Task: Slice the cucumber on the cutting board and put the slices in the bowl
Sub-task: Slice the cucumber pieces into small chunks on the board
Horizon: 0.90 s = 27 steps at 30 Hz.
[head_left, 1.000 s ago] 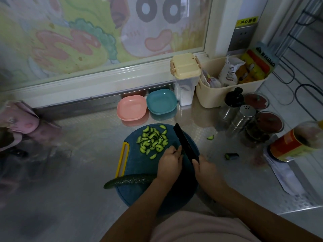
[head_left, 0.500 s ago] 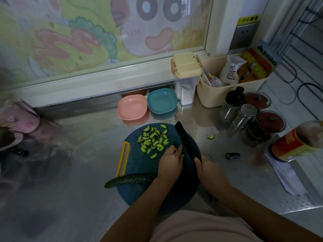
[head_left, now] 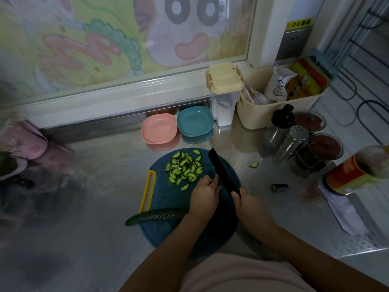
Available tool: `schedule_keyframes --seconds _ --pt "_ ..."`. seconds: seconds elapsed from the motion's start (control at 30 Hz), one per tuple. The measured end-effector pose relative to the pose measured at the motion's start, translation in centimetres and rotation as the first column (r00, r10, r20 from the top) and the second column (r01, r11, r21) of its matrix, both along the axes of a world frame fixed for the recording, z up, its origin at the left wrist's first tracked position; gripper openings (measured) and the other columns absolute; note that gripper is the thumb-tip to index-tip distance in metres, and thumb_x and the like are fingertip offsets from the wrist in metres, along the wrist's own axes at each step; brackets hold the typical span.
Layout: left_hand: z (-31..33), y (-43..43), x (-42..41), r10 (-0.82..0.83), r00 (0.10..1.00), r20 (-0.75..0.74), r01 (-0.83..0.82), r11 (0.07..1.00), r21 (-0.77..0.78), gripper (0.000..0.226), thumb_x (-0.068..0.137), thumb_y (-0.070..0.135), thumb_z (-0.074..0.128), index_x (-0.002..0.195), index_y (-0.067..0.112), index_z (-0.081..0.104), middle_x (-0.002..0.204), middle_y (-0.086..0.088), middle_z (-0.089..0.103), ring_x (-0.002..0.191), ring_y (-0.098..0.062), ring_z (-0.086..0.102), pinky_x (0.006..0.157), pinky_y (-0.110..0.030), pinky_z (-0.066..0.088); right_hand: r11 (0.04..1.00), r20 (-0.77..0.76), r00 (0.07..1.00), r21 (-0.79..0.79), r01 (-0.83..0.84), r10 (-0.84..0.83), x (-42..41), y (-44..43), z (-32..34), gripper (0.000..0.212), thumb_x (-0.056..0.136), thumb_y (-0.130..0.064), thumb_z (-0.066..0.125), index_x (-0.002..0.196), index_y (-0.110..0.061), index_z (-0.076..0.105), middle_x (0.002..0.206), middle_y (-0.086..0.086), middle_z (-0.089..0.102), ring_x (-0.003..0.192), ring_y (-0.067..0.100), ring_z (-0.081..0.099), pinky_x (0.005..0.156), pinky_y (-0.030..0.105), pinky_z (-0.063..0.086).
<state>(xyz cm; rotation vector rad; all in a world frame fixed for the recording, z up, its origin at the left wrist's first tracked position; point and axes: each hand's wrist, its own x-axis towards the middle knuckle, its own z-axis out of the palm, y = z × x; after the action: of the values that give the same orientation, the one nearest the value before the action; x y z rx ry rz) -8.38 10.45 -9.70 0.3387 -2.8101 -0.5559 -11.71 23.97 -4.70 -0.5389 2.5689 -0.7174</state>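
Hardly anything has shifted this last second: my right hand (head_left: 250,204) grips the black knife (head_left: 223,171), its blade angled over the round blue cutting board (head_left: 166,192). My left hand (head_left: 205,194) curls beside the blade; what it holds, I cannot tell. The long dark cucumber (head_left: 157,216) runs under that wrist, with the green slices (head_left: 184,168) heaped beyond. A yellow sign (head_left: 300,23) reads 小心触电. The pink bowl (head_left: 159,128) and teal bowl (head_left: 195,121) stand behind.

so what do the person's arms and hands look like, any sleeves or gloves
The left forearm and right forearm are bare, and no sleeve reaches them. The left hand and right hand wear no gloves. No watch, bracelet or ring shows in the dim light. A pale pink garment covers the body at the bottom edge.
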Motion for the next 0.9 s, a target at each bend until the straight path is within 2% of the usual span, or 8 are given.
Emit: schedule_keyframes --seconds 0.17,0.27,0.33,0.4,0.43,0.57,0.7,0.9 --pt "-0.1 0.0 -0.1 0.002 1.0 -0.015 -0.003 1.0 -0.027 0.032 0.077 0.018 0.057 0.102 0.003 0.071 0.069 -0.005 0.056 0.06 -0.018 0.056 0.048 -0.021 0.044 1.0 -0.043 0.999 0.028 -0.014 0.015 0.2 -0.2 -0.5 0.03 0.101 -0.03 0.03 0.105 -0.006 0.047 0.088 0.015 0.063 0.077 0.028 0.061 0.057 0.03 0.039" --pt "0.0 0.0 -0.1 -0.002 1.0 -0.02 0.001 0.999 -0.049 0.041 0.084 0.024 0.04 0.102 0.002 0.071 0.069 -0.006 0.055 0.059 -0.019 0.055 0.047 -0.022 0.042 0.997 -0.103 0.994 0.072 -0.039 0.046 0.3 -0.6 -0.9 0.031 0.101 -0.031 0.029 0.111 -0.006 0.046 0.092 0.013 0.065 0.079 0.027 0.063 0.062 0.032 0.044" --pt "0.0 0.1 -0.2 -0.006 1.0 -0.013 0.006 0.999 -0.043 0.044 0.083 0.024 0.037 0.101 0.002 0.071 0.068 -0.006 0.055 0.058 -0.019 0.055 0.045 -0.021 0.041 0.991 -0.144 0.988 0.126 -0.041 0.059 0.3 -1.2 -0.7 0.031 0.101 -0.029 0.032 0.114 -0.005 0.046 0.093 0.013 0.066 0.081 0.026 0.064 0.054 0.027 0.037" --pt "0.1 0.1 -0.2 -0.003 1.0 0.001 0.003 1.0 -0.024 0.041 0.083 0.022 0.041 0.101 0.002 0.071 0.069 -0.007 0.056 0.058 -0.02 0.055 0.045 -0.021 0.042 0.988 -0.231 0.971 0.154 -0.026 0.062 0.1 -1.5 -0.4 0.023 0.097 -0.024 0.047 0.104 -0.003 0.053 0.082 0.012 0.067 0.069 0.023 0.065 0.042 0.021 0.023" --pt "0.2 0.1 -0.2 0.004 1.0 0.009 -0.004 1.0 -0.005 0.036 0.083 0.02 0.046 0.101 0.002 0.071 0.069 -0.007 0.056 0.058 -0.02 0.055 0.046 -0.021 0.043 0.991 -0.264 0.964 0.137 -0.003 0.039 0.0 -1.7 -0.6 0.021 0.095 -0.023 0.052 0.1 -0.003 0.054 0.078 0.013 0.067 0.066 0.023 0.064 0.041 0.02 0.022" --pt "0.5 0.1 0.0 0.02 0.999 0.035 -0.022 0.998 0.064 0.032 0.076 0.015 0.06 0.103 0.002 0.07 0.072 -0.008 0.056 0.06 -0.021 0.056 0.049 -0.022 0.045 0.996 -0.032 0.999 0.089 0.027 -0.024 -0.4 -1.5 -1.5 0.031 0.102 -0.027 0.03 0.109 -0.003 0.047 0.099 0.017 0.065 0.088 0.03 0.062 0.065 0.029 0.04" --pt "0.6 0.2 0.1 0.032 0.999 0.008 -0.033 0.996 0.08 0.03 0.076 0.015 0.062 0.101 0.003 0.07 0.071 -0.007 0.057 0.06 -0.02 0.057 0.051 -0.021 0.047 0.998 0.019 0.998 -0.023 0.058 -0.057 -0.1 -0.3 -1.3 0.031 0.102 -0.027 0.03 0.105 -0.003 0.049 0.096 0.018 0.064 0.084 0.03 0.061 0.063 0.028 0.042" --pt "0.5 0.2 0.2 0.03 0.999 0.011 -0.031 0.996 0.081 0.029 0.073 0.009 0.074 0.101 0.002 0.071 0.072 -0.007 0.057 0.061 -0.021 0.058 0.052 -0.022 0.047 0.996 0.015 0.999 -0.072 0.052 -0.051 0.2 0.3 -0.7 0.033 0.102 -0.028 0.029 0.113 -0.003 0.049 0.098 0.017 0.064 0.086 0.029 0.061 0.062 0.026 0.037"
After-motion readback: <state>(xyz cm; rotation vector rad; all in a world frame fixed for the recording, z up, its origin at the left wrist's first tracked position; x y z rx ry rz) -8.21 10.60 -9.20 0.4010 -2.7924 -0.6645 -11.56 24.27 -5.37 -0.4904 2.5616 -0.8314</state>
